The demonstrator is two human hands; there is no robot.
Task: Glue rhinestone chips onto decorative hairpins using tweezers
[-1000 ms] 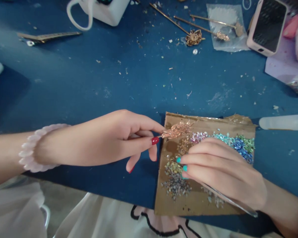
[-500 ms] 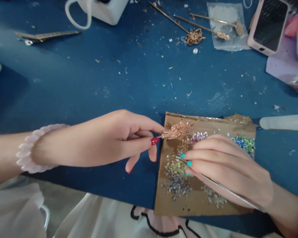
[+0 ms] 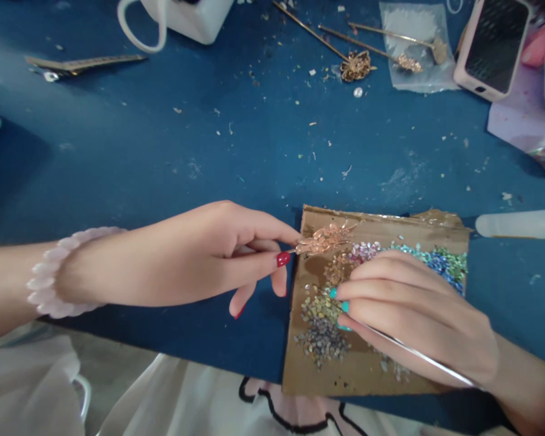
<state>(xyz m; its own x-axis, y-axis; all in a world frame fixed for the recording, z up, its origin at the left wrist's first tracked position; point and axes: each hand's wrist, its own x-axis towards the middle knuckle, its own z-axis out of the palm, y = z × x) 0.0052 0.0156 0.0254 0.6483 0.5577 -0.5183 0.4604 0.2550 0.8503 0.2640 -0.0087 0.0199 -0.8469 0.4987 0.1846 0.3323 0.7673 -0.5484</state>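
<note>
My left hand [image 3: 227, 260] pinches the thin stem of a copper-coloured wire hairpin [image 3: 324, 239] between thumb and forefinger. Its ornate head rests over or just above the upper left of a cardboard piece [image 3: 358, 381]. Held in my right hand [image 3: 409, 315] are slim metal tweezers [image 3: 418, 354], their tips at the yellow beads. Small flat beads lie in heaps by colour: yellow beads [image 3: 320, 307], grey beads [image 3: 324, 342], orange beads [image 3: 336, 269], pink beads [image 3: 363, 251], blue beads [image 3: 440, 261] and green beads [image 3: 456, 263]. My right hand hides part of the cardboard.
Beyond the cardboard lie several gold hairpins [image 3: 355, 65], a plastic bag [image 3: 418, 72] and a phone [image 3: 497, 48]. A translucent tube [image 3: 520, 224] sits at right. Farther left are a hair clip [image 3: 88, 65] and a white container [image 3: 195, 18]. Scraps dot the blue table [image 3: 163, 151].
My right hand and the tweezers have shifted slightly down, uncovering more turquoise and blue beads above the knuckles. My left hand and the copper hairpin stay in place.
</note>
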